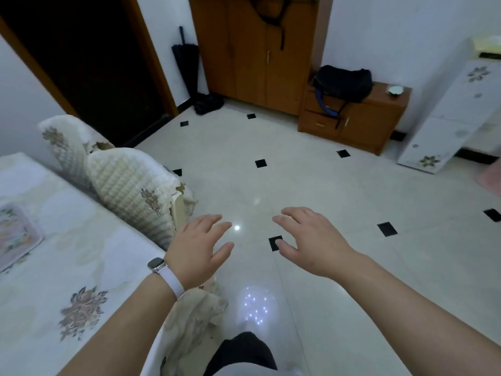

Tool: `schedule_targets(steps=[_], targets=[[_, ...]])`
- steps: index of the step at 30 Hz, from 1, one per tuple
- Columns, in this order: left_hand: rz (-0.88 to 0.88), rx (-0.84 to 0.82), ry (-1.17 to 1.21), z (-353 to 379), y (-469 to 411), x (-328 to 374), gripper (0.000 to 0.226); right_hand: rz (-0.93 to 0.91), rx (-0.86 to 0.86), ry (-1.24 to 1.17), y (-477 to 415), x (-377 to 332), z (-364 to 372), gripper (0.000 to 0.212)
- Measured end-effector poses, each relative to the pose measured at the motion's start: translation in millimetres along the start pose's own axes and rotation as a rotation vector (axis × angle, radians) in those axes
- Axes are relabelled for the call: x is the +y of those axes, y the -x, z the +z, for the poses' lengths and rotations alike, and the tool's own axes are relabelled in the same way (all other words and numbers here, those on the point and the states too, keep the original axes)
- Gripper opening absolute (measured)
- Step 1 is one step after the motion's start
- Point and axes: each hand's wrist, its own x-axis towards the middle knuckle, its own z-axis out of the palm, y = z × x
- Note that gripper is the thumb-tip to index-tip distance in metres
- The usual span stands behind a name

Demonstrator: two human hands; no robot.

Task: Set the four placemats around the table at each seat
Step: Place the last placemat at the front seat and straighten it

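Both forearms reach out past the table's (81, 253) near corner, over the floor. The left hand (198, 248) and right hand (311, 240) hover with fingers spread and hold nothing. One placemat (16, 234) lies flat on the table, well away from that corner. At least one seat looks served. No other mats show, so I cannot tell how many remain.

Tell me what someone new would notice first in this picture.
The left hand and the right hand reach out empty, fingers spread, over the pale floor with its small black tiles at centre. At left, a table under a floral cloth carries one placemat at the frame's edge, with two quilted chair covers beside it.
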Motion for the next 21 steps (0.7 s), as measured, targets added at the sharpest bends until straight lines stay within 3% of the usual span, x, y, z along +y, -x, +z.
schedule_targets(steps=[10, 21], targets=[[0.041, 0.138, 0.091, 47, -146, -67, 0.038, -0.015, -0.066, 0.009, -153, 55, 6, 0.058], [-0.018, 0.087, 0.075, 36, -309, -186, 0.04, -0.092, -0.014, 0.04, -366, 71, -31, 0.056]])
